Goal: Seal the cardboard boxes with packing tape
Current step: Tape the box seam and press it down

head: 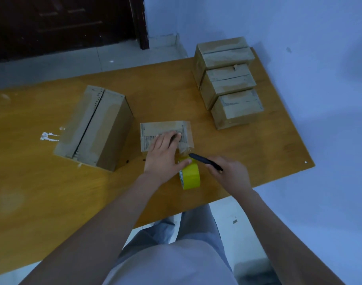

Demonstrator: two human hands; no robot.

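The small cardboard box (165, 134) sits mid-table, long axis 9 to 3 o'clock, its top seam striped. The left hand (165, 155) presses flat on it. The right hand (227, 171) grips a black cutter (204, 160) pointing 10 o'clock, above the yellow tape roll (190, 175).

The tape roll (190, 175) is bright yellow. The boxes (227, 79) are brown. The table (42, 182) is orange-brown with white smears at left. The cutter (204, 161) is black. The wall (299, 27) is blue.

Scuffed orange-brown wooden table (42, 182) with white paint smears (47, 136), dark brown wooden door (63, 23) behind, pale blue wall (299, 27).
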